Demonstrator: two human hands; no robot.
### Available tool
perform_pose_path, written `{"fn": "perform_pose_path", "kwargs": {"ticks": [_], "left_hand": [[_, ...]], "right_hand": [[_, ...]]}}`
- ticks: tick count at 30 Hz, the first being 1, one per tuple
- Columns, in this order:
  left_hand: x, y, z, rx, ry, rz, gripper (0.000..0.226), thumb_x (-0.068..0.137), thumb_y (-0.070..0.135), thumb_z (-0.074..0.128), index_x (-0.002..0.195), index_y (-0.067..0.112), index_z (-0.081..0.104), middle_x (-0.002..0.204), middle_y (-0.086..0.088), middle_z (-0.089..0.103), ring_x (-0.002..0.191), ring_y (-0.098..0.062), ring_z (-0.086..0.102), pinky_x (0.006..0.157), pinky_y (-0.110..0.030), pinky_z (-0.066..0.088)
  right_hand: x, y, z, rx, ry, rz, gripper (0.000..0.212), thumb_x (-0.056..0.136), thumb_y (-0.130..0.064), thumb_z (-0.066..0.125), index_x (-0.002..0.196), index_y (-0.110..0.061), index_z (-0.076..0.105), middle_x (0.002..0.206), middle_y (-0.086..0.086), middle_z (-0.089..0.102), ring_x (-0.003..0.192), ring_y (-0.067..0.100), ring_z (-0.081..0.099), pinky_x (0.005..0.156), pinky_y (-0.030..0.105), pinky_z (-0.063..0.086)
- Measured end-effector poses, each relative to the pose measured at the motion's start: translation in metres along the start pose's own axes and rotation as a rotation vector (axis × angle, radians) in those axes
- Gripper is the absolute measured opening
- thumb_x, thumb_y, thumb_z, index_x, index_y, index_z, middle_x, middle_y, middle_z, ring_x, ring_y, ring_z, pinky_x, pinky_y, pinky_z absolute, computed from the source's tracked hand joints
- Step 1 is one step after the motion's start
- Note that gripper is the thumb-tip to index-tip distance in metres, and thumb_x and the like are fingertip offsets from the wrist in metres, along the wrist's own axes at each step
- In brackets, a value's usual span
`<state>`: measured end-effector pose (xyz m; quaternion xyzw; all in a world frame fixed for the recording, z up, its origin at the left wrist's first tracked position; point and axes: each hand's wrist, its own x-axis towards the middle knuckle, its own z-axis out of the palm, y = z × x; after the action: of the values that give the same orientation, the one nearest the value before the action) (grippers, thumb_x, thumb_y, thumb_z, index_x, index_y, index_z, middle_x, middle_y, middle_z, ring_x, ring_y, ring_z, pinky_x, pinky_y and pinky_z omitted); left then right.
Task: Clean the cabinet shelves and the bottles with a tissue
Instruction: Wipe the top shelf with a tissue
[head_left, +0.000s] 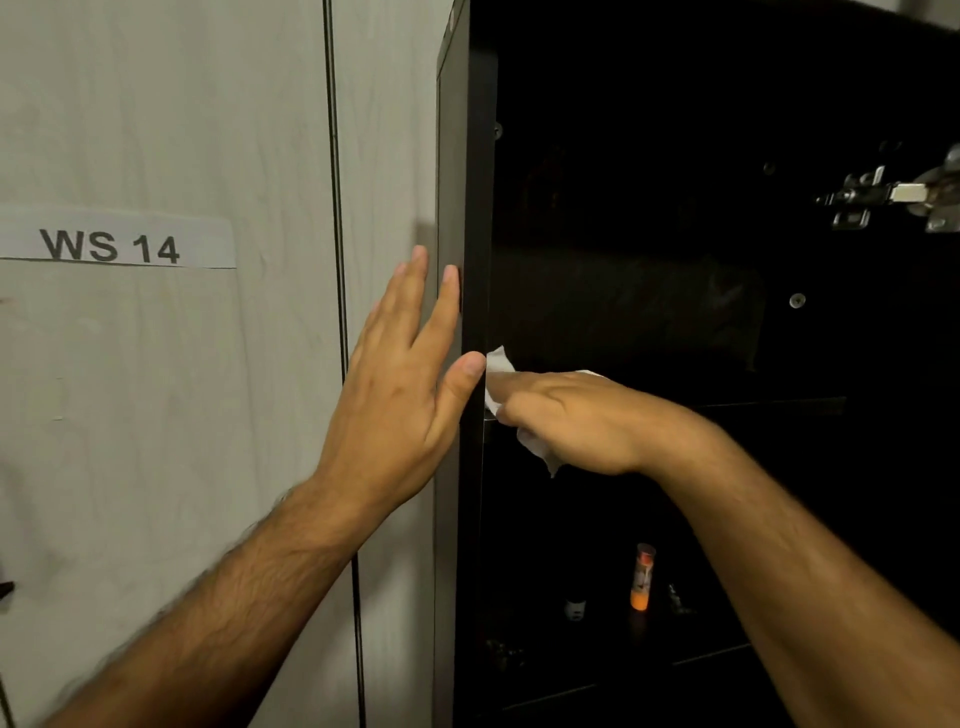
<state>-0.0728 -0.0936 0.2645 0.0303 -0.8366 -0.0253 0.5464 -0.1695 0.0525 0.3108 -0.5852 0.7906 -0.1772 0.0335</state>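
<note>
Left hand (405, 384) flat, fingers straight, pressed against outer side of black cabinet (457, 156), thumb at front edge. Right hand (566, 421) curled round white tissue (498, 364), held at left end of shelf (769, 402) just inside cabinet, almost touching left thumb. Tissue stuck out above and below fingers. Lower shelf (very dark): small orange bottle (643, 577) upright, another small bottle (575, 608) left of it, labels unreadable. Metal hinge (883, 195) upper right. Paper label (111, 239) on pale wall read "WS 14".
</note>
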Motion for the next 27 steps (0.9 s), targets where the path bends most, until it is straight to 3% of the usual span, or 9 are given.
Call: {"fn": "perform_pose_path", "kwargs": {"ticks": [5,7,9,11,13,15,17,20,27], "left_hand": [[0.0,-0.005,-0.003,0.052,-0.03,-0.005,0.063,0.099,0.056,0.019,0.153,0.028,0.002,0.163,-0.001,-0.002,0.149,-0.011,-0.004,0.117,-0.031,0.006],[0.0,-0.005,-0.003,0.053,-0.039,-0.008,0.063,0.098,0.057,0.018,0.153,0.03,0.0,0.163,0.001,-0.003,0.149,-0.01,-0.004,0.116,-0.029,0.004],[0.0,-0.004,-0.002,0.028,-0.04,-0.001,0.062,0.099,0.056,0.018,0.152,0.03,-0.001,0.163,0.001,-0.002,0.149,-0.01,-0.004,0.117,-0.031,0.007],[0.001,-0.003,-0.001,0.001,-0.039,0.006,0.062,0.099,0.055,0.019,0.151,0.029,-0.001,0.163,0.0,-0.001,0.149,-0.01,-0.003,0.118,-0.035,0.01],[0.001,-0.004,-0.001,0.006,-0.039,0.004,0.061,0.099,0.055,0.019,0.151,0.03,-0.002,0.163,0.0,-0.001,0.149,-0.01,-0.002,0.118,-0.035,0.01],[0.001,-0.005,-0.002,0.042,-0.036,-0.007,0.061,0.099,0.056,0.019,0.151,0.032,-0.002,0.163,-0.001,0.0,0.149,-0.012,-0.001,0.118,-0.036,0.01],[0.001,-0.006,-0.003,0.064,-0.035,-0.023,0.062,0.098,0.058,0.019,0.151,0.033,0.0,0.163,-0.001,0.001,0.149,-0.013,0.0,0.117,-0.036,0.01],[0.001,-0.005,-0.003,0.044,-0.04,-0.027,0.062,0.098,0.058,0.019,0.152,0.033,0.0,0.163,-0.001,0.0,0.149,-0.012,0.0,0.116,-0.033,0.009],[0.0,-0.003,-0.003,0.012,-0.043,-0.031,0.062,0.098,0.058,0.018,0.152,0.033,0.0,0.163,0.002,0.0,0.149,-0.009,0.0,0.116,-0.031,0.009]], "right_hand": [[-0.009,0.019,-0.022,0.191,-0.074,0.012,0.04,0.102,-0.031,0.032,0.135,-0.028,0.054,0.135,-0.022,0.05,0.123,-0.008,0.044,0.109,0.016,0.029],[-0.001,0.016,-0.018,0.117,-0.037,0.059,0.039,0.103,-0.035,0.033,0.132,-0.028,0.057,0.136,-0.013,0.053,0.123,0.001,0.048,0.108,0.024,0.033],[0.008,0.003,-0.01,0.055,-0.039,0.095,0.037,0.099,-0.04,0.033,0.112,-0.021,0.063,0.118,-0.003,0.061,0.103,0.011,0.056,0.095,0.032,0.044],[0.013,-0.005,-0.001,0.031,-0.045,0.051,0.021,0.094,-0.037,0.035,0.083,-0.031,0.052,0.093,-0.01,0.056,0.087,0.01,0.054,0.089,0.04,0.047],[0.009,-0.007,0.0,0.055,-0.069,0.016,0.018,0.091,-0.034,0.04,0.074,-0.038,0.039,0.083,-0.016,0.046,0.08,0.008,0.049,0.086,0.043,0.046],[-0.001,-0.003,-0.003,0.098,-0.069,-0.026,0.015,0.087,-0.034,0.043,0.081,-0.025,0.054,0.091,-0.002,0.057,0.085,0.017,0.054,0.091,0.053,0.047],[-0.014,0.004,-0.012,0.151,-0.08,-0.071,0.044,0.083,-0.039,0.04,0.107,-0.011,0.064,0.119,0.007,0.062,0.109,0.023,0.058,0.101,0.049,0.043],[-0.02,0.013,-0.026,0.332,-0.116,-0.081,0.05,0.078,-0.043,0.039,0.116,-0.03,0.069,0.124,-0.015,0.063,0.12,0.001,0.055,0.111,0.033,0.037],[0.012,-0.009,0.004,-0.092,0.015,0.006,0.032,0.1,-0.027,0.034,0.091,-0.008,0.058,0.079,0.005,0.058,0.071,0.018,0.052,0.072,0.041,0.047]]}}
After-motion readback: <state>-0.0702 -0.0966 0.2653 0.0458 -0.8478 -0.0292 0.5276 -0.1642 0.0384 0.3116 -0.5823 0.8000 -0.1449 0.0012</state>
